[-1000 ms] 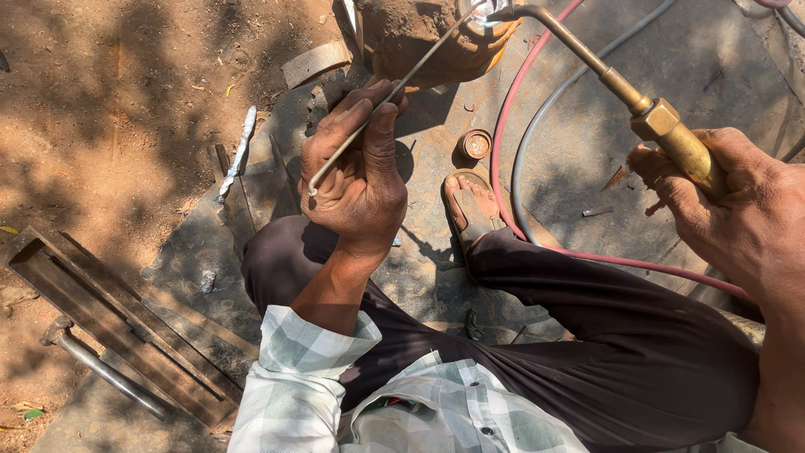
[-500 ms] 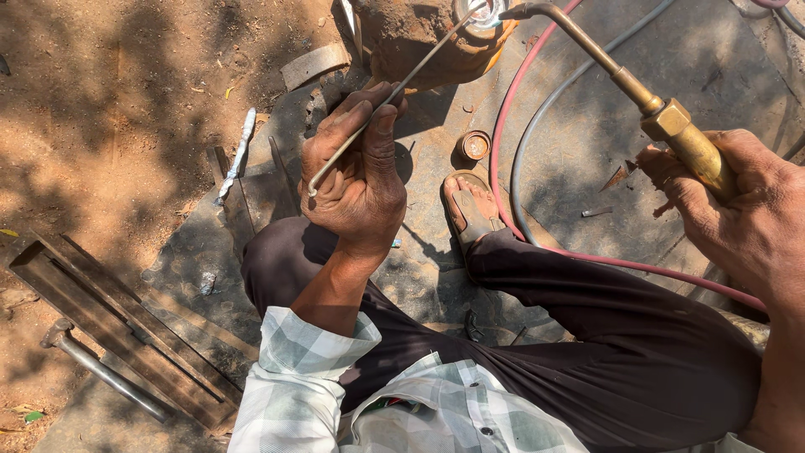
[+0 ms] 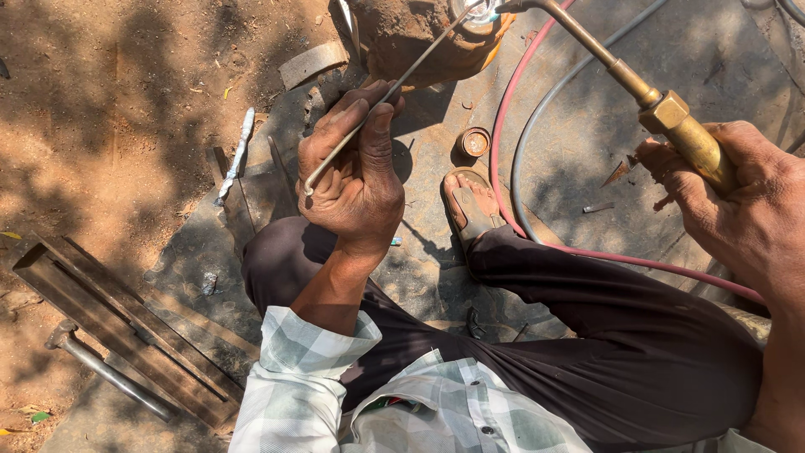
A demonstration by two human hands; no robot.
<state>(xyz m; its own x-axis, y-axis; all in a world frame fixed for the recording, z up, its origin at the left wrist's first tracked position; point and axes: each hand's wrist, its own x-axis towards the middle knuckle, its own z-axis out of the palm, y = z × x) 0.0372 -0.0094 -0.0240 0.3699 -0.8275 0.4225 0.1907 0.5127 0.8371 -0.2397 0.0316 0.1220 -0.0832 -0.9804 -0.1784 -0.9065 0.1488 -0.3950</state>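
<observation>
seen from above, a seated person works over a rusty lump (image 3: pixel 419 42) at the top edge. the left hand (image 3: pixel 352 180) pinches a thin metal rod (image 3: pixel 394 88) between thumb and fingers, its tip at a bright spot on the lump. the right hand (image 3: pixel 746 210) grips a brass torch (image 3: pixel 662 105) aimed at the same spot. compared with a moment ago, both hands have barely shifted, so the heating looks steady. a red hose (image 3: pixel 503 126) curves beside the sandalled foot (image 3: pixel 470 205).

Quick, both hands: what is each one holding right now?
Left hand: closed on a thin metal rod.
Right hand: closed on the brass torch.
</observation>
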